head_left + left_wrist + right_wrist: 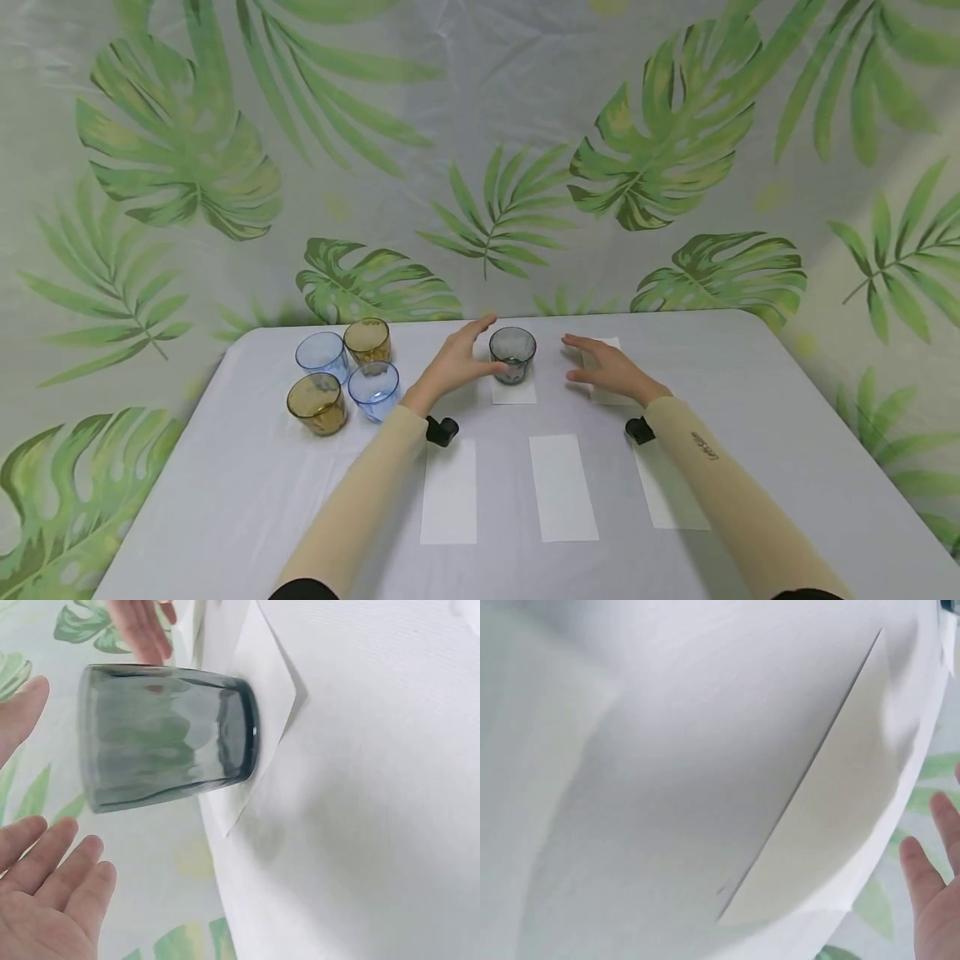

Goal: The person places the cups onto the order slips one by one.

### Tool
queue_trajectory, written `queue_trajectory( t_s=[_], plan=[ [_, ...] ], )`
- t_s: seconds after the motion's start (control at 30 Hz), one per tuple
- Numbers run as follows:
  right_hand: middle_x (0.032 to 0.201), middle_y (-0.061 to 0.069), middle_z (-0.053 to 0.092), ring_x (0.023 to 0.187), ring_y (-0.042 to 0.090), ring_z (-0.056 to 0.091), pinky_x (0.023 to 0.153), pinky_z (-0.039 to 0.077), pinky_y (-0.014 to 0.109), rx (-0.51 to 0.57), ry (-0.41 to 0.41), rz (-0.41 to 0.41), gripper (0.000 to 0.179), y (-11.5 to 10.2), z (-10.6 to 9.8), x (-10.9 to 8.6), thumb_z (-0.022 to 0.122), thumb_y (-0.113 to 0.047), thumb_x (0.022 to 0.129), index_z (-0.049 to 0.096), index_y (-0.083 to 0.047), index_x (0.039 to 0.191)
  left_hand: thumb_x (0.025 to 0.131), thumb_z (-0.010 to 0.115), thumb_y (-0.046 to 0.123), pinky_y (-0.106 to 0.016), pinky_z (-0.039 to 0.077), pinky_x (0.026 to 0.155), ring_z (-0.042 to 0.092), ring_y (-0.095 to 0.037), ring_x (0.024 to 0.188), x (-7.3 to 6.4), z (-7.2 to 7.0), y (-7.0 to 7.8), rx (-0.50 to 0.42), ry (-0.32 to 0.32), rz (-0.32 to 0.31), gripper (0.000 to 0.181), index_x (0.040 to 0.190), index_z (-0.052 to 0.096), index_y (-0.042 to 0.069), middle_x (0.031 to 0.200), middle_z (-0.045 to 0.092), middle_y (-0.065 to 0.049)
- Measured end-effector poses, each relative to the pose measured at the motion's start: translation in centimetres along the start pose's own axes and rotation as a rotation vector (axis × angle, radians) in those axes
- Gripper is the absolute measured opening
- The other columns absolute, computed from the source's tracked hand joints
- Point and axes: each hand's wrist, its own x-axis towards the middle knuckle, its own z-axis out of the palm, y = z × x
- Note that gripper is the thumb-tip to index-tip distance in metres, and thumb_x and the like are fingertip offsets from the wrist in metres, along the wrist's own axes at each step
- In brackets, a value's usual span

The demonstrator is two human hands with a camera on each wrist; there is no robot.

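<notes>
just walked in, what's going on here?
A person's left hand is open beside a grey glass, not gripping it. The glass stands upright on a white paper. The right hand, also open and holding nothing, is by another paper. Two blue glasses and two amber glasses stand grouped off to the left.

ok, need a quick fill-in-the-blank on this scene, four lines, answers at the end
1. The glass between the left hand and the right hand is colored ____.
2. It stands on a paper with its open rim facing ____.
3. Beside the two amber glasses stand two of another color, ____.
4. In all, the table holds ____ glasses.

Missing words: gray; up; blue; five.
</notes>
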Motion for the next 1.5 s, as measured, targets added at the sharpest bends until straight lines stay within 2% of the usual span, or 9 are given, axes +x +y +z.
queue_trajectory(
  t_s=[0.23, 0.37, 0.7, 0.83, 1.07, 1.3, 1.5],
  plan=[
    [0.150, 0.019, 0.032, 0.137, 0.040, 0.025, 0.110, 0.020, 0.058, 0.007, 0.014, 0.002, 0.068, 0.6, -0.7, -1.0, 0.067, -0.029, 0.091, 0.038, -0.002, 0.146, 0.082, 0.078, 0.026, -0.045, 0.033, 0.108, 0.037, -0.029, 0.134, -1.3, -1.3, 0.4, 0.002, 0.015, 0.041, 0.085, 0.150, 0.031, 0.010, 0.149, 0.038, -0.010],
    [0.150, 0.019, 0.032, 0.137, 0.042, 0.024, 0.109, 0.020, 0.060, 0.004, 0.011, 0.031, 0.068, 1.0, -1.0, -1.5, 0.067, -0.030, 0.091, 0.038, -0.003, 0.146, 0.083, 0.077, 0.025, -0.048, 0.033, 0.108, 0.037, -0.030, 0.134, -2.3, -2.2, 0.5, 0.021, 0.010, 0.056, 0.083, 0.150, 0.030, 0.010, 0.149, 0.038, -0.011],
    [0.150, 0.021, 0.031, 0.137, 0.044, 0.023, 0.109, 0.020, 0.061, -0.025, 0.010, 0.065, 0.070, 2.4, -1.8, -2.8, 0.065, -0.034, 0.091, 0.036, -0.004, 0.147, 0.083, 0.076, 0.030, -0.053, 0.032, 0.107, 0.034, -0.033, 0.135, -5.1, -4.9, 0.4, 0.041, 0.015, 0.039, 0.084, 0.151, 0.030, 0.015, 0.150, 0.036, -0.011],
    [0.149, 0.023, 0.032, 0.136, 0.045, 0.024, 0.108, 0.021, 0.061, -0.035, 0.015, 0.067, 0.071, 3.0, -2.0, -3.1, 0.066, -0.036, 0.091, 0.037, -0.003, 0.147, 0.083, 0.077, 0.030, -0.054, 0.032, 0.107, 0.033, -0.034, 0.135, -6.4, -5.9, 0.3, 0.050, 0.013, 0.034, 0.083, 0.151, 0.032, 0.013, 0.150, 0.035, -0.011],
    [0.147, 0.024, 0.033, 0.135, 0.046, 0.025, 0.108, 0.021, 0.060, -0.046, 0.031, 0.073, 0.070, 3.7, -2.2, -3.7, 0.067, -0.034, 0.090, 0.038, 0.000, 0.145, 0.081, 0.079, 0.027, -0.053, 0.031, 0.108, 0.034, -0.033, 0.135, -8.5, -7.8, -0.5, 0.040, 0.015, 0.015, 0.083, 0.149, 0.034, 0.010, 0.149, 0.037, -0.010],
    [0.147, 0.027, 0.033, 0.134, 0.047, 0.025, 0.108, 0.021, 0.060, -0.066, 0.040, 0.082, 0.069, 4.1, -2.3, -4.3, 0.067, -0.033, 0.090, 0.039, 0.001, 0.144, 0.080, 0.079, 0.024, -0.054, 0.032, 0.107, 0.035, -0.035, 0.134, -10.4, -9.3, -1.7, -0.040, -0.010, -0.025, 0.082, 0.149, 0.035, 0.012, 0.150, 0.036, -0.008],
    [0.146, 0.028, 0.032, 0.134, 0.047, 0.025, 0.108, 0.021, 0.061, -0.069, 0.041, 0.084, 0.070, 4.7, -2.6, -4.6, 0.068, -0.032, 0.090, 0.039, 0.002, 0.144, 0.079, 0.080, 0.019, -0.059, 0.033, 0.103, 0.040, -0.038, 0.130, -11.5, -10.2, -2.9, -0.001, -0.010, -0.019, 0.080, 0.146, 0.038, 0.005, 0.148, 0.039, -0.014]
  ],
)
